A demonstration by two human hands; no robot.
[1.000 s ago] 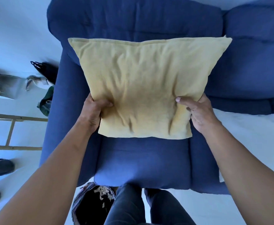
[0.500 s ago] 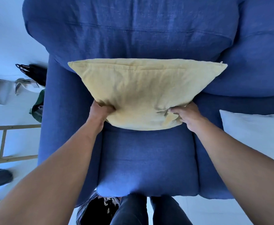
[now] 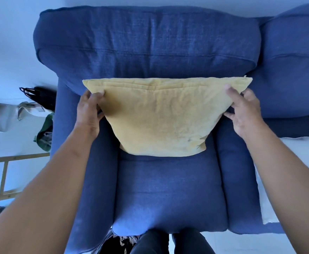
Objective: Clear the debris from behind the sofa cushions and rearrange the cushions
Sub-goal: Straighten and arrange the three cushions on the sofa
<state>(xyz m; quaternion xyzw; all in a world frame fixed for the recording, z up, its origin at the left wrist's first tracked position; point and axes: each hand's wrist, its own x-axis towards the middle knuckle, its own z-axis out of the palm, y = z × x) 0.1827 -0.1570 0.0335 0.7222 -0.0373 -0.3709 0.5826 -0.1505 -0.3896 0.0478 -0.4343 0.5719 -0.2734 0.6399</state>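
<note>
A yellow cushion [image 3: 164,116] leans against the blue back cushion [image 3: 146,46] of the sofa, its lower edge resting on the blue seat cushion [image 3: 168,191]. My left hand [image 3: 88,111] grips the yellow cushion near its upper left corner, thumb on the front. My right hand [image 3: 243,110] grips it near the upper right corner in the same way. No debris shows on the seat.
A white cushion [image 3: 296,162] lies on the sofa seat to the right, partly behind my right arm. The sofa's left armrest [image 3: 95,180] runs under my left arm. Bags [image 3: 38,99] and a wooden rack [image 3: 3,176] stand on the floor at left.
The yellow cushion has gone from held up over the seat to set down against the back cushion. Both hands slid from its lower edge up to its upper corners.
</note>
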